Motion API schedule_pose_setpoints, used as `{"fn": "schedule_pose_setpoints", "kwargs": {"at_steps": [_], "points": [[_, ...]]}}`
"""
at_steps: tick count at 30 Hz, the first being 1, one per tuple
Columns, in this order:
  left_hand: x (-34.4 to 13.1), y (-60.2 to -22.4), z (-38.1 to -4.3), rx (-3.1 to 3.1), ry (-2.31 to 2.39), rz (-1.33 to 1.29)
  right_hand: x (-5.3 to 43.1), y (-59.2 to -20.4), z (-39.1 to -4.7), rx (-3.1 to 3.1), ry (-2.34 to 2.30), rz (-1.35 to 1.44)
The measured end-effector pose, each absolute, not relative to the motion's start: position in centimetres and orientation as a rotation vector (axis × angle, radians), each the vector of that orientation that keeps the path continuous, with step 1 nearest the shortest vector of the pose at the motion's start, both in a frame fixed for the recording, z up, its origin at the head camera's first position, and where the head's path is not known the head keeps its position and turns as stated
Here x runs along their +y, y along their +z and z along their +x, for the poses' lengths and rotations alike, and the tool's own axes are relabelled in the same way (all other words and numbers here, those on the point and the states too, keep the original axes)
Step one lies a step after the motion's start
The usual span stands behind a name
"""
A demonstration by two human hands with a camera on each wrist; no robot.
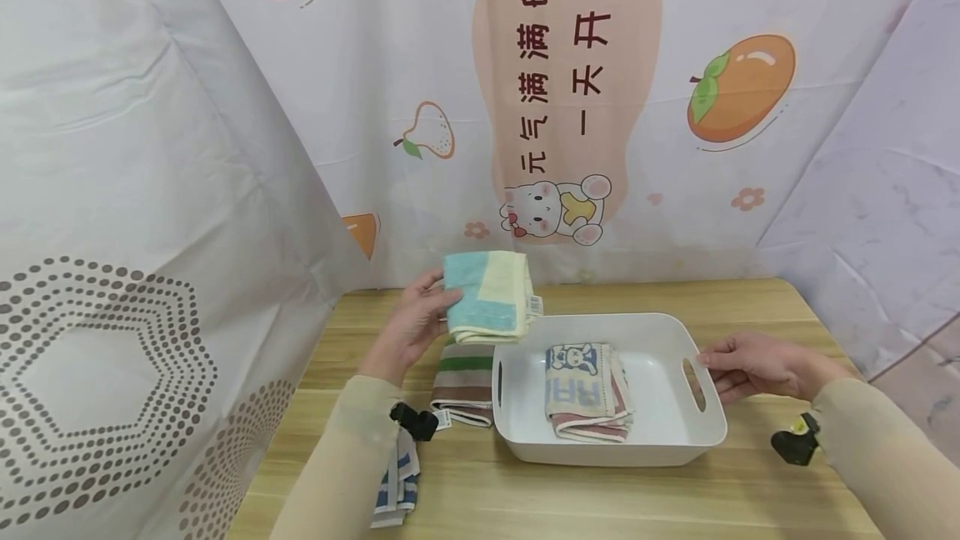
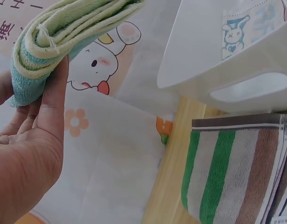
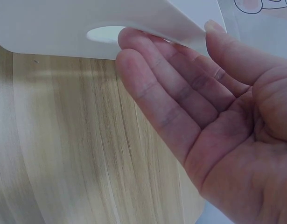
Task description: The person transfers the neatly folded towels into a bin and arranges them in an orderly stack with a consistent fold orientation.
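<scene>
Cream sleeves (image 1: 339, 465) frame the foreground as your left hand (image 1: 411, 322) pinches a folded blue-and-yellow towel (image 1: 483, 297) between its fingers; your right hand (image 1: 761, 365) holds the white basket (image 1: 600, 454) rim.

In the head view, the left sleeve (image 1: 345, 452) hides part of the blue-striped towel (image 1: 402, 477), the held towel (image 1: 483, 294) covers part of the green-striped towel (image 1: 461, 377), and print on its tag (image 1: 443, 420) is unreadably small. The right wrist view crops the basket (image 3: 50, 28).
</scene>
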State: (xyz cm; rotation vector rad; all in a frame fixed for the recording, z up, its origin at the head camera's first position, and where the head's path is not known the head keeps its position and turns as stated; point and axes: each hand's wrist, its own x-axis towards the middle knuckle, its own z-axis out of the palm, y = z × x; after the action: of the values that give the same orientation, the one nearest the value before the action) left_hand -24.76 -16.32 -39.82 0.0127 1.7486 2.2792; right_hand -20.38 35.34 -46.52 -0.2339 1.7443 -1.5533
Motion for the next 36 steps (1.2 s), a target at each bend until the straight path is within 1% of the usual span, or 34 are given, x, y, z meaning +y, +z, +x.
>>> {"fn": "schedule_pose_setpoints", "kwargs": {"at_steps": [23, 36], "points": [[-13.6, -39.1, -23.9, 1.728, 2.242, 0.080, 34.9, -45.9, -20.3, 1.867, -1.483, -0.205], [-12.3, -39.3, -23.6, 1.695, 2.234, 0.099, 34.8, -45.7, -20.4, 1.909, -1.454, -0.178]]}}
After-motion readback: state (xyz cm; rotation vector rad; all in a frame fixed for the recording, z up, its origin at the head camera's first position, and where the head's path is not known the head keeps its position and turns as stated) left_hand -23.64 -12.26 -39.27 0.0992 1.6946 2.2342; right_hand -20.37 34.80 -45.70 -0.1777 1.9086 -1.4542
